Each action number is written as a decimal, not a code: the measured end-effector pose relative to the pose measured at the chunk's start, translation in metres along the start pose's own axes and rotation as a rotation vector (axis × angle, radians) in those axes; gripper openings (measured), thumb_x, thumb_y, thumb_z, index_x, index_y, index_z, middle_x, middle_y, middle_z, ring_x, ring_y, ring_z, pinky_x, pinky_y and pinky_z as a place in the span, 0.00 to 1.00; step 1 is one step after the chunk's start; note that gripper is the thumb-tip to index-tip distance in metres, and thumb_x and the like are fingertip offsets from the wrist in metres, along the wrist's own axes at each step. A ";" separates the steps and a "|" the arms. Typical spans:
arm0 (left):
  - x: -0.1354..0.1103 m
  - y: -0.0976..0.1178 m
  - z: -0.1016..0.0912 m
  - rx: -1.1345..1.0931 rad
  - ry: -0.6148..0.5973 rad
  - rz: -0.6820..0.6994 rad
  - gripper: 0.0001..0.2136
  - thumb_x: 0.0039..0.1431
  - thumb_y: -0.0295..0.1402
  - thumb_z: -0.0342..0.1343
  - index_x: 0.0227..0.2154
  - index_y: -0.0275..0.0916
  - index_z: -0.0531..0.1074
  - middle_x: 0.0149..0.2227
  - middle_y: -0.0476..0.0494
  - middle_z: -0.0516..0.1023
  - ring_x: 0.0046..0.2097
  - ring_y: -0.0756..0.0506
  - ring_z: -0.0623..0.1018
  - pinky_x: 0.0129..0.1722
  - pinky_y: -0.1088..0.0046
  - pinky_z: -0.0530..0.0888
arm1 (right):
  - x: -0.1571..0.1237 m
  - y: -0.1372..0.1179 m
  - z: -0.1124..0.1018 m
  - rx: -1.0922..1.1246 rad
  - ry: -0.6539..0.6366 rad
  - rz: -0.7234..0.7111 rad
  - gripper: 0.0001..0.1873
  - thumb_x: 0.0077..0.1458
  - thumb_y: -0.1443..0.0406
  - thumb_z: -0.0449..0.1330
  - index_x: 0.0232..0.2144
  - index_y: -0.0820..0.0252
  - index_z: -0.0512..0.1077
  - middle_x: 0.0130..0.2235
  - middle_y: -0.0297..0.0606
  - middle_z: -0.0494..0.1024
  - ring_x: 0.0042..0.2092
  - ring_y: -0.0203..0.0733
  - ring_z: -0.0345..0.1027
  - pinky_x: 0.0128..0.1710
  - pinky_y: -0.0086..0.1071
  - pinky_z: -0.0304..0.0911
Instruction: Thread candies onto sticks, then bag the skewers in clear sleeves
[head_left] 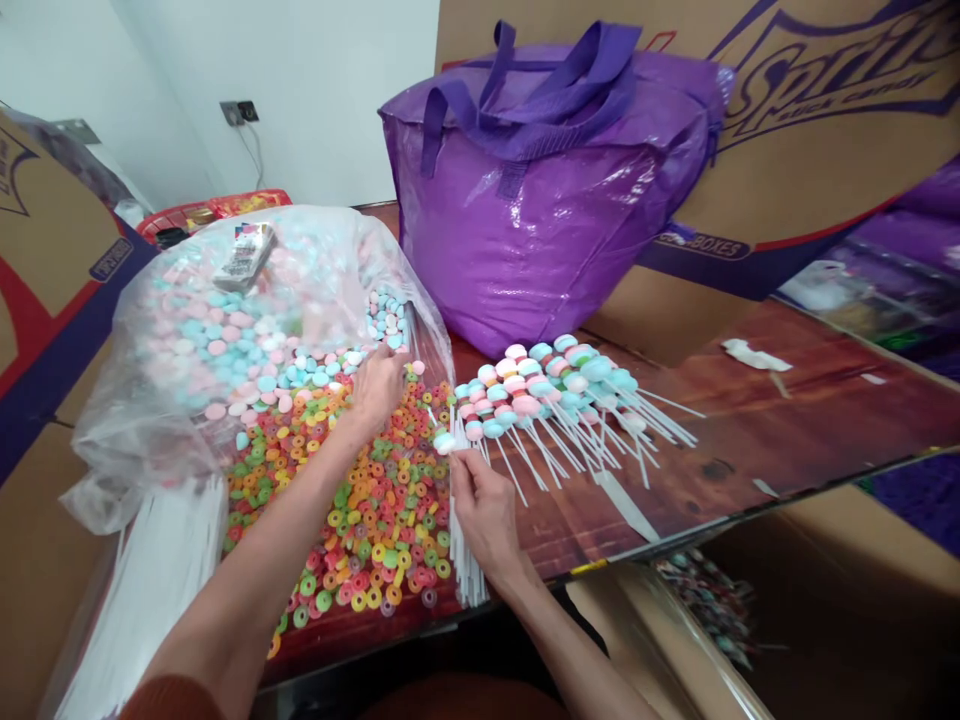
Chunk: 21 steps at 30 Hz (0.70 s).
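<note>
My right hand point(484, 505) pinches a white lollipop stick point(431, 413) close below a pale blue-and-white marshmallow point(444, 442) threaded on it; the stick's tip pokes out above. My left hand point(377, 388) reaches to the far edge of the loose gummy rings point(382, 490), beside the small pastel marshmallows point(319, 375). Its fingers are drawn together, and their tips are hidden, so what they hold cannot be made out. To the right of my right hand, finished candy skewers point(525, 390) lie in rows, marshmallows and gummy rings stacked on white sticks.
A clear plastic bag point(330, 240) of marshmallows lies at the left, a small packet point(246, 255) on top. White sticks point(142, 590) are bundled at front left, others point(466, 560) by my right wrist. Behind stand a purple bag point(517, 240) and a cardboard box point(832, 130). The wooden table point(750, 440) ends in front.
</note>
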<state>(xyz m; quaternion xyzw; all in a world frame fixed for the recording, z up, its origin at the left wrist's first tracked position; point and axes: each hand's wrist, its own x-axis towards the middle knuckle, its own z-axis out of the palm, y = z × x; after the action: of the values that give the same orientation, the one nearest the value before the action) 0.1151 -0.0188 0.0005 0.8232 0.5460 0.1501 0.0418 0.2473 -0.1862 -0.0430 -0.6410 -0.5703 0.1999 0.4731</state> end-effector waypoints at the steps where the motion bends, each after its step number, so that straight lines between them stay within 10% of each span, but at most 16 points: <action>1: 0.011 -0.003 0.002 0.067 -0.037 0.025 0.17 0.60 0.24 0.48 0.47 0.38 0.78 0.45 0.34 0.74 0.47 0.38 0.74 0.46 0.64 0.72 | -0.001 0.000 0.001 0.011 -0.005 0.002 0.15 0.65 0.62 0.50 0.29 0.60 0.71 0.20 0.28 0.63 0.22 0.32 0.55 0.24 0.26 0.50; 12: 0.041 -0.020 0.002 0.164 -0.235 -0.088 0.19 0.54 0.24 0.51 0.47 0.40 0.78 0.46 0.35 0.75 0.45 0.40 0.77 0.46 0.66 0.72 | 0.000 0.000 0.004 0.054 -0.008 -0.040 0.14 0.65 0.65 0.50 0.28 0.60 0.70 0.21 0.28 0.62 0.22 0.33 0.55 0.25 0.26 0.51; 21: 0.046 -0.012 0.006 0.149 -0.131 -0.215 0.16 0.55 0.24 0.50 0.42 0.38 0.79 0.45 0.33 0.78 0.45 0.38 0.78 0.42 0.66 0.72 | 0.001 -0.002 0.003 0.045 0.002 -0.067 0.14 0.65 0.66 0.50 0.28 0.60 0.69 0.20 0.28 0.63 0.22 0.32 0.55 0.24 0.26 0.51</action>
<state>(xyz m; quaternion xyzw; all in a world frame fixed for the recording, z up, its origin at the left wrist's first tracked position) 0.1231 0.0282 0.0015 0.7688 0.6368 0.0499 0.0321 0.2440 -0.1844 -0.0428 -0.6110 -0.5862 0.1962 0.4945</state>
